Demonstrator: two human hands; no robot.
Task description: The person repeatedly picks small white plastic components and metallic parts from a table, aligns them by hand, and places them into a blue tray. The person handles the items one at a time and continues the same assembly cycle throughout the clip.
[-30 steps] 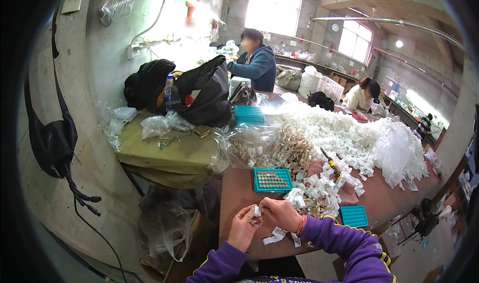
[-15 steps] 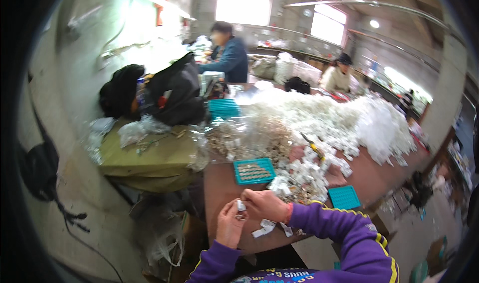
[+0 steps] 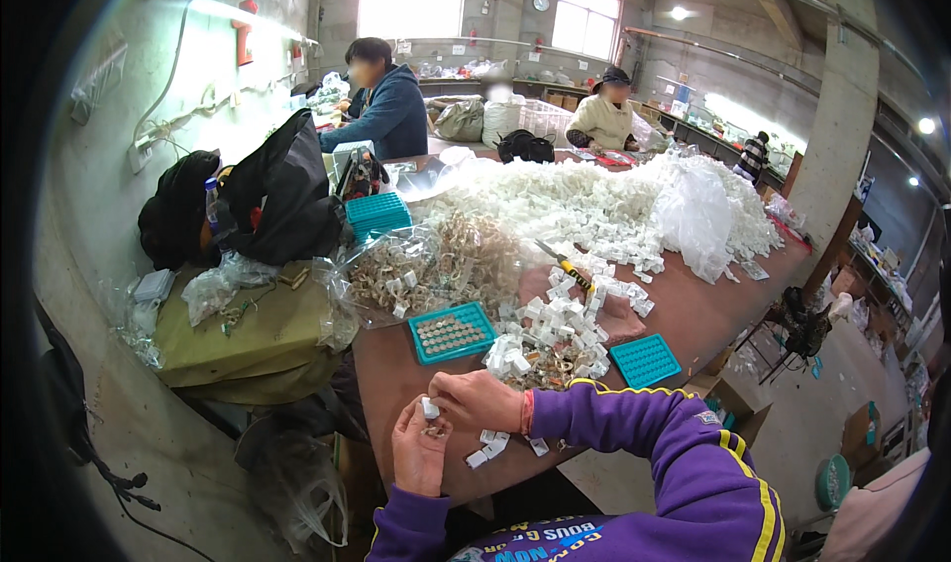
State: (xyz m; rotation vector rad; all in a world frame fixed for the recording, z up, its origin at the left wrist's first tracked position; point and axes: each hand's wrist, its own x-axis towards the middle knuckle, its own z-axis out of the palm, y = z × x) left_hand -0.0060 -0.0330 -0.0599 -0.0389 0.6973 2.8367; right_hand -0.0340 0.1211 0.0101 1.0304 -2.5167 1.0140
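Head view, seen from my remote station; clock directions take the hands as the dial's centre. The left hand (image 3: 420, 451) holds a white piece (image 3: 429, 408) at its fingertips, thumb and forefinger drawn narrow about it. The right hand (image 3: 485, 401) meets it from 2 o'clock, fingers bent close together, tips at the piece's upper end; whether they grip it I cannot tell. The piece is thus at the centre, above the table (image 3: 381, 359). Just beside the hands, at 4 o'clock, lie loose pieces (image 3: 489, 447). At 12 o'clock I see a teal tray (image 3: 460, 353) bearing rows of round discs and, beyond it, a clear bag (image 3: 394, 271) of brownish parts. A small pile (image 3: 546, 328) of white pieces lies at 2 o'clock, a second tray (image 3: 645, 362) between 2 and 3. At 1 o'clock are a yellow-and-black tool (image 3: 568, 267) and, farther off, a large white heap (image 3: 584, 205).
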